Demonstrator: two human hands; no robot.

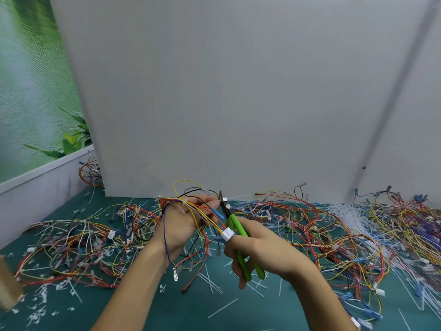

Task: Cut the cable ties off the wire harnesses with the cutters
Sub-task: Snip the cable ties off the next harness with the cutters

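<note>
Pinching a loose wire harness (191, 206) between thumb and fingertips, the left hand (183, 225) lifts it clear of the bench (133, 309), its yellow, red, black and purple leads draping over the palm and down past the wrist. Just to its right, the right hand (260, 254) is wrapped around the two green handles of the cutters (235, 231), squeezing them nearly together; the dark blades point up and sit right at the left fingertips, where the wires bunch. Whether a cable tie is between the blades is too small to tell. A white connector (228, 234) of the same harness hangs against the handles, touching the right hand's knuckles.

To do this cut well, I would judge that only the tie should sit in the blades, with the flat side toward the wires and the left grip holding the bundle taut so no insulation gets nicked.

Counted: one pair of cutters, one harness in hand, two hands. Out to the left of the grip lies one sprawling heap of harnesses (76, 247), and to the right a larger one (334, 230); single harnesses in them cannot be counted. Snipped white ties (212, 280) litter the green mat below and around both hands, too many to number.
</note>
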